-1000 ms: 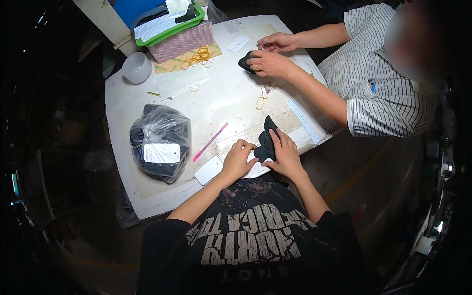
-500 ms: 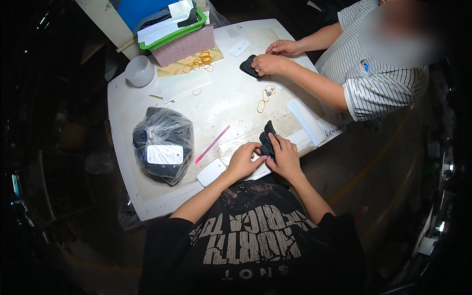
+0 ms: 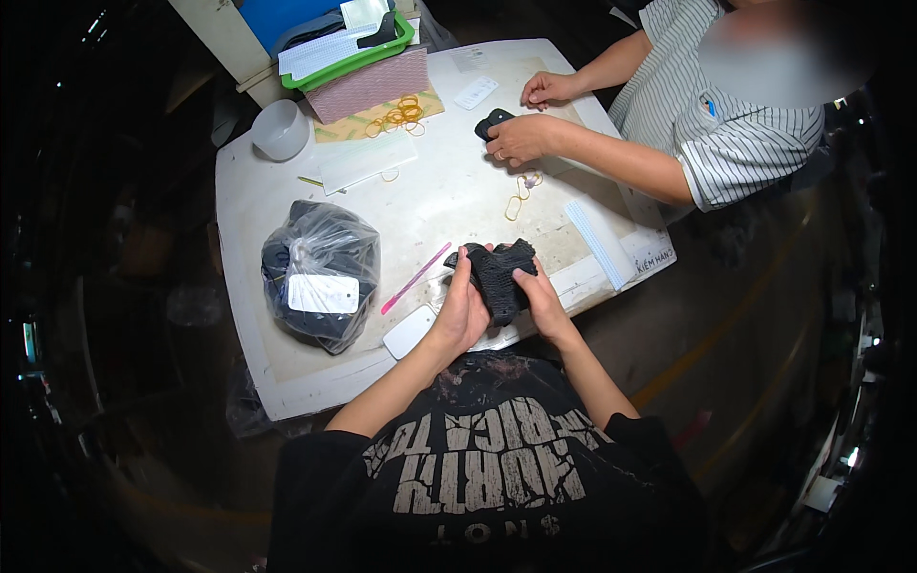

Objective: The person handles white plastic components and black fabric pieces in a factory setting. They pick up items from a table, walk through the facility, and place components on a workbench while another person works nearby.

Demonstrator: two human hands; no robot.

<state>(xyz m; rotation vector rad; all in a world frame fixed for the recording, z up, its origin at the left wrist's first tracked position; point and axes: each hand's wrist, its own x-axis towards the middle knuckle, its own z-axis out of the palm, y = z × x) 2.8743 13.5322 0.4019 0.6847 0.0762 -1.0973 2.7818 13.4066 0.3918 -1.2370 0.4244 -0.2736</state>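
Both my hands hold a bundle of black, ribbed, flexible pieces [image 3: 503, 279] over the near edge of the white table. My left hand [image 3: 463, 307] grips its left side, thumb along the top. My right hand [image 3: 543, 301] clasps the right side with the thumb pressed on its face. The bundle is fanned out at its far end; what exactly the pieces are I cannot make out. Just left of my left hand lies a white rounded card [image 3: 411, 332], with a pink pen [image 3: 416, 279] beyond it.
A tied clear bag of dark items [image 3: 323, 277] sits at left. Farther back are a white bowl [image 3: 281, 131], a green-rimmed basket [image 3: 349, 65] and yellow rubber bands [image 3: 401, 116]. Across the table [image 3: 401, 210], a co-worker's hand [image 3: 519, 139] handles black pieces [image 3: 494, 122]. A blue-white strip [image 3: 594, 244] lies right.
The black bundle has been turned and spread so its broad ribbed face shows. My left hand has shifted to its left side. The co-worker's far hand has moved off their black pieces.
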